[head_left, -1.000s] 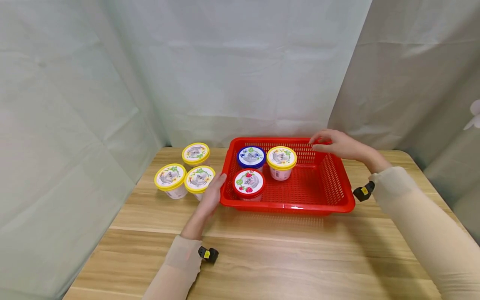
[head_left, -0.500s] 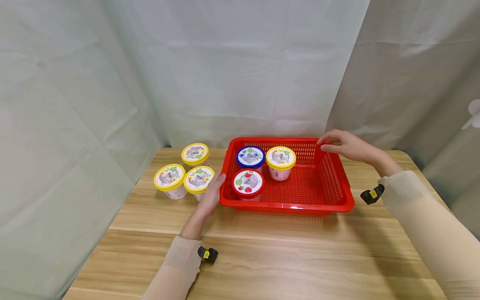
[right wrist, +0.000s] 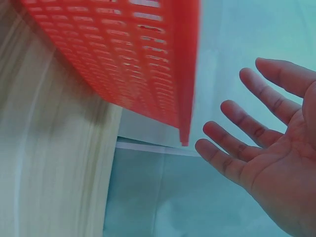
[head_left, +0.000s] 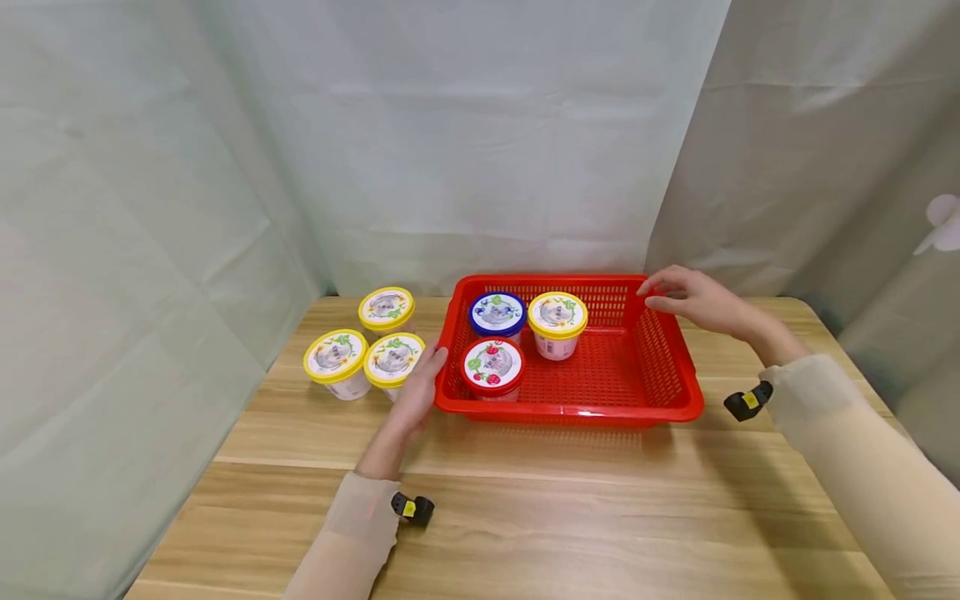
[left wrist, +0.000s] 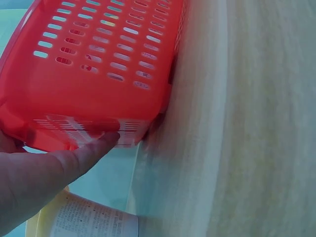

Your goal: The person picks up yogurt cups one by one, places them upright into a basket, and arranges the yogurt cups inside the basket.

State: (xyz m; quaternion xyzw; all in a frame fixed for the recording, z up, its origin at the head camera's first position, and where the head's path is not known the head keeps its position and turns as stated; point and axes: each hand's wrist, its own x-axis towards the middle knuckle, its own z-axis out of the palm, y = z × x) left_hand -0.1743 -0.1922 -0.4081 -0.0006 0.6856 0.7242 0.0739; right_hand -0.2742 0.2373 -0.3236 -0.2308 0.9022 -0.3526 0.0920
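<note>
Mid-frame, the left hand (head_left: 416,393) pinches the left rim of the red basket (head_left: 600,412). In it stand a blue-lidded tub (head_left: 498,314), a red-lidded tub (head_left: 492,367) and a yellow-lidded tub (head_left: 557,323). Right of centre, the right hand (head_left: 701,302) hangs wide, fingers apart, near its upper right corner. Left of centre, three other yellow-lidded tubs (head_left: 336,358) stand on the table (head_left: 525,508).

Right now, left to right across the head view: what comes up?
Leftmost yellow-lidded tub, left hand, blue-lidded tub, lone yellow-lidded tub in the red basket, right hand. Left out for overlap: red-lidded tub, rear yellow-lidded tub, hand-side yellow-lidded tub.
</note>
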